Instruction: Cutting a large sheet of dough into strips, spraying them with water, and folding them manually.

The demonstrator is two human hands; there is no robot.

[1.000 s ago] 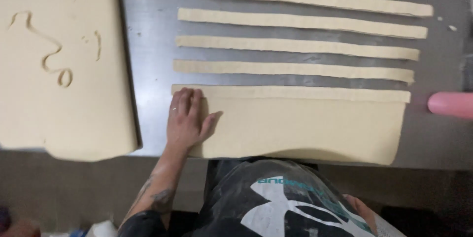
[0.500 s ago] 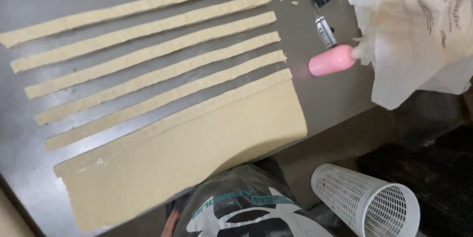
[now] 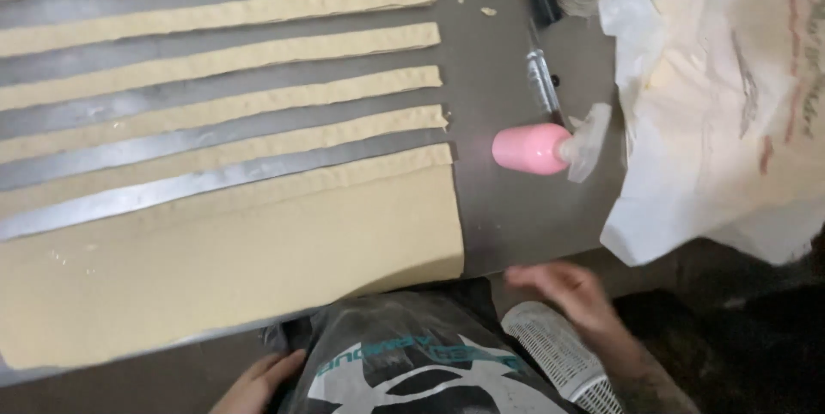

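Hovering off the near edge of the metal table (image 3: 516,225), the right hand (image 3: 563,289) is blurred, its fingers loosely spread and holding nothing. The pink handle (image 3: 531,148) lies on the table just beyond it, on the far side and slightly left of the fingertips, with its long axis running left to right and its right end against a scrap of clear wrap (image 3: 589,141). The right hand is the nearer one to it. The left hand (image 3: 258,384) sits low at the near edge, below the dough sheet (image 3: 232,276); only part of it shows, empty as far as can be seen, fingers relaxed. Cut dough strips (image 3: 223,61) lie parallel on the far left. A crumpled white bag (image 3: 722,104) occupies the far right, close beside the handle. A white mesh basket (image 3: 554,354) stands directly beneath the right wrist. Bare table surface lies between fingers and handle; nothing blocks that path.
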